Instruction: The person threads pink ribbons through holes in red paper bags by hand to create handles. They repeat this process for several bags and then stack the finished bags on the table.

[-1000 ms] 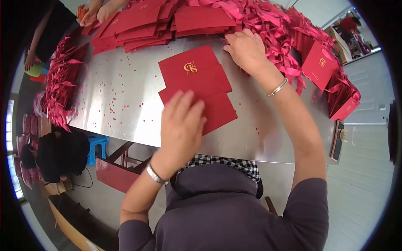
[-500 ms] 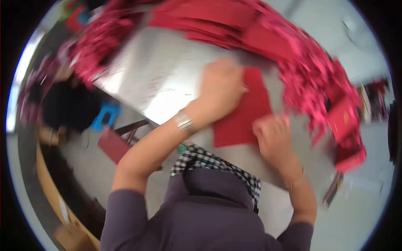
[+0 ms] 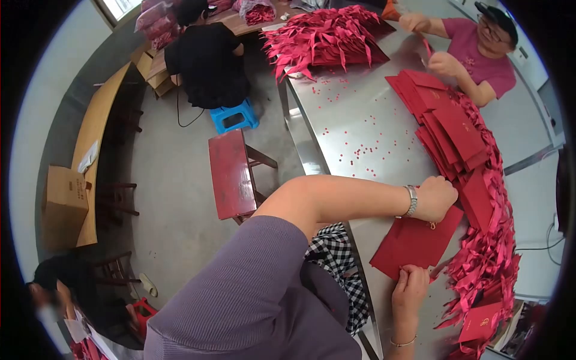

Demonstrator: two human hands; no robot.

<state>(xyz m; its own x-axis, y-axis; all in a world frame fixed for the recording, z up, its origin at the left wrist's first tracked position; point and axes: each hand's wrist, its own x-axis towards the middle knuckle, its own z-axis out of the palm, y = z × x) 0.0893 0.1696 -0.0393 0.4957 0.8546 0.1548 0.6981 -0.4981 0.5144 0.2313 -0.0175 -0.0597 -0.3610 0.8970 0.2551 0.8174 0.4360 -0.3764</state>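
Across the steel bench (image 3: 354,114), a heap of red ribbons (image 3: 486,258) and a row of red envelopes (image 3: 450,129) ran along the right edge, with a co-worker (image 3: 480,54) seated at the far end. Nearer, a loose red envelope (image 3: 414,246) lay flat on the bench. The left hand (image 3: 437,198) rested on its far edge, fingers curled shut; the right hand (image 3: 410,289) pinched its near corner, fingers closed on the paper.

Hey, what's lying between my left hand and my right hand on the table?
Flat red envelopes, with a gold mark near the left hand, span the gap to the right hand on the metal table. The head view shows this.
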